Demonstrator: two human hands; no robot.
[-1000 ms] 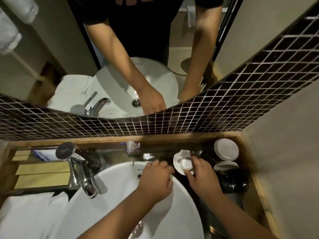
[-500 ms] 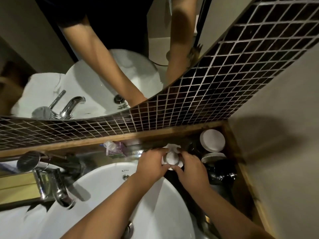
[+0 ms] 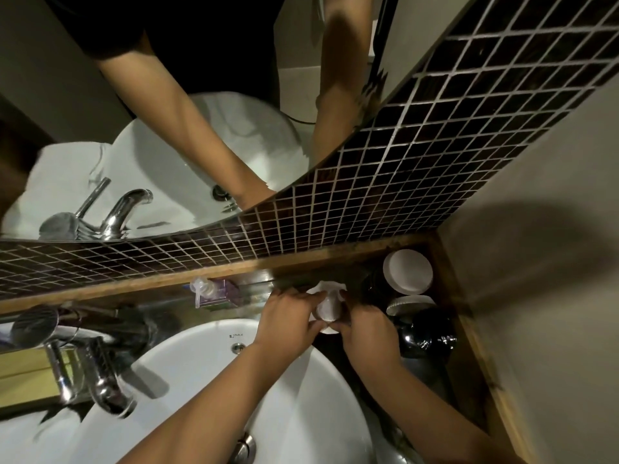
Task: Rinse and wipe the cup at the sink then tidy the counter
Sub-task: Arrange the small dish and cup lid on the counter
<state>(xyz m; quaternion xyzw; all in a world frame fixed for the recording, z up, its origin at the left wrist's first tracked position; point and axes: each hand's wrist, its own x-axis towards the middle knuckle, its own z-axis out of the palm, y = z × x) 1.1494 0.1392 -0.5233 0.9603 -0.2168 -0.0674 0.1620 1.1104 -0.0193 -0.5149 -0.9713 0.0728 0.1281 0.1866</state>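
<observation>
Behind the sink [image 3: 207,380], on the tabletop [image 3: 345,343], both hands, left hand [image 3: 288,321] and right hand [image 3: 366,329], are closing their grip around the white cup [image 3: 327,308]; rinsing, wiping and tidying are seemingly all waiting.

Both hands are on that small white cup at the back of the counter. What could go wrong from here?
1. The cup is pinched between left hand and right hand above the dark counter; a slip might drop it.
2. The right hand sits close to the dark kettle and white lids; it may knock them.
</observation>
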